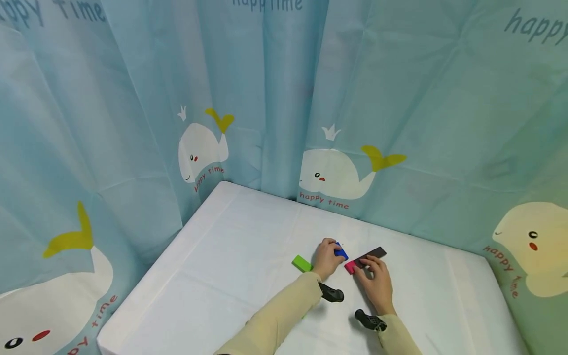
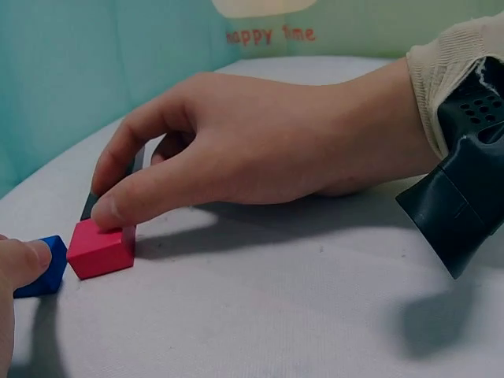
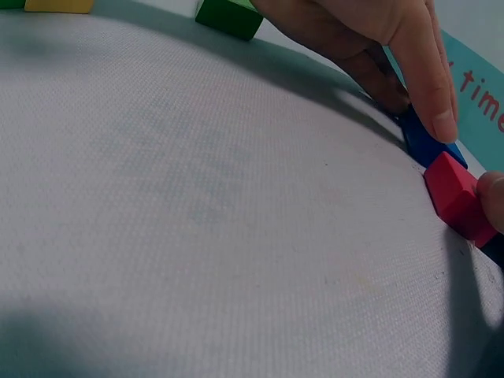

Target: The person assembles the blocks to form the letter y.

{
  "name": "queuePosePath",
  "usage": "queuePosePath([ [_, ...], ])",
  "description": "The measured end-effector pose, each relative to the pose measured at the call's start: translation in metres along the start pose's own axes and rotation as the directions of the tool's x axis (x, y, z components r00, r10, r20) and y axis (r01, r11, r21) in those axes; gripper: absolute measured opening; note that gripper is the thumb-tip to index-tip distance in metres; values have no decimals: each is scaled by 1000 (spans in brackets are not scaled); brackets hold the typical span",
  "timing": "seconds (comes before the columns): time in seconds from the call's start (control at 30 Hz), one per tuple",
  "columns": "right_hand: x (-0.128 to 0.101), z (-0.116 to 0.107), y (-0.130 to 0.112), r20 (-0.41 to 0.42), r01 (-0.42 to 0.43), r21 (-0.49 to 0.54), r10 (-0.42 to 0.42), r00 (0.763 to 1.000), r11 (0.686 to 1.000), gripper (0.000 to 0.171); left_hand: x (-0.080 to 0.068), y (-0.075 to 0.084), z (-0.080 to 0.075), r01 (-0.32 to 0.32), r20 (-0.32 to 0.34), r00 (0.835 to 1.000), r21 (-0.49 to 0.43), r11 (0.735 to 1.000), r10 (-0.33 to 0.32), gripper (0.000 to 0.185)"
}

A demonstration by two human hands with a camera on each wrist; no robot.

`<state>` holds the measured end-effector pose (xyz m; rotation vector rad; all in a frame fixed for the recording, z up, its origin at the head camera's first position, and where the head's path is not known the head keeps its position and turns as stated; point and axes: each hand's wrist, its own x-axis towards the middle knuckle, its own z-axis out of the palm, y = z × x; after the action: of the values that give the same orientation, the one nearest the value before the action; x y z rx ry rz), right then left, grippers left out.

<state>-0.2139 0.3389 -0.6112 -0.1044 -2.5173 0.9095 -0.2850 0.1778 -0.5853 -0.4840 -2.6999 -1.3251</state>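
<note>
Low and centre in the head view, the left hand pinches a small blue block; the right hand grips a small red block beside a dark flat bar on the white tabletop. The blocks seem mid-alignment; closing the gap needs a gentle slide.

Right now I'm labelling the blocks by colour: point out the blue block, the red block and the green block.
blue block (image 1: 341,253), head view, on its top face beside the left hand.
red block (image 2: 100,250), left wrist view, on its front face.
green block (image 1: 301,264), head view, on its top face.
</note>
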Motion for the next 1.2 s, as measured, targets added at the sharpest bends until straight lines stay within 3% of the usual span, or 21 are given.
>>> queuePosePath([
  [0.37, 1, 0, 1, -15, 12, 3, -12, 1000, 1000, 34, -5, 6, 8, 16, -14, 1000, 84, 996, -15, 24],
  [1.2, 0, -1, 1, -9, 5, -7, -5, 1000, 1000, 35, -8, 12, 5, 50, -10, 999, 70, 996, -50, 24],
])
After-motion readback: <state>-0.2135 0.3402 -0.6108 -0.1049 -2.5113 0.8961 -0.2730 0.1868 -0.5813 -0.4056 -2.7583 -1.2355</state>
